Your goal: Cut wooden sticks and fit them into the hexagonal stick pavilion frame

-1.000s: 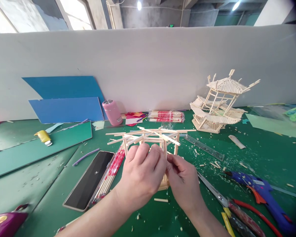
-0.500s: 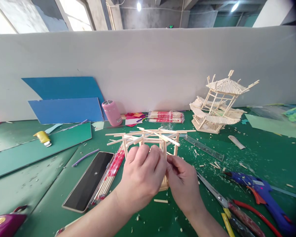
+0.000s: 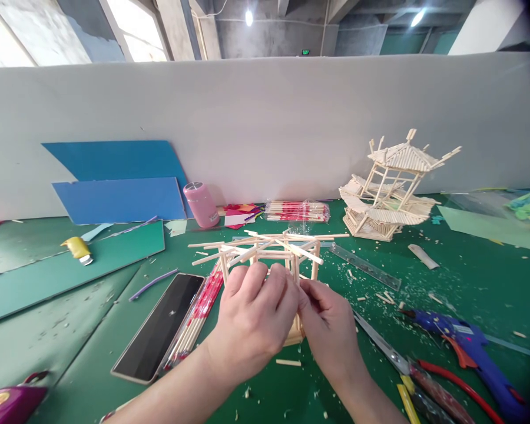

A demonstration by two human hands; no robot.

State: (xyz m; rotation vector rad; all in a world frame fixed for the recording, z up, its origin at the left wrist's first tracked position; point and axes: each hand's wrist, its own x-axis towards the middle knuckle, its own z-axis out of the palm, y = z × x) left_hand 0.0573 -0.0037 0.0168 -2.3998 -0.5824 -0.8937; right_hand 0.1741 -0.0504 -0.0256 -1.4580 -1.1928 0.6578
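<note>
A small frame built of pale wooden sticks [image 3: 269, 250] stands on the green mat in front of me. My left hand [image 3: 254, 321] is closed around its near side, fingers curled over the uprights. My right hand [image 3: 329, 333] is beside it on the right, fingers pinched on a stick of the frame close to my left fingertips. Both hands hide the lower part of the frame. A short loose stick [image 3: 288, 362] lies on the mat just below my hands.
A finished stick pavilion [image 3: 391, 188] stands at the back right. A phone [image 3: 161, 324] and a chopstick bundle [image 3: 196, 318] lie left; ruler [image 3: 364, 266], blue glue gun [image 3: 463, 347], red-handled cutters [image 3: 424, 377] right. Pink cup [image 3: 201, 203], blue boards [image 3: 119, 182] against the wall.
Almost nothing differs: both hands stay on the stick frame, and the camera has tipped slightly so the scene sits a little lower.
</note>
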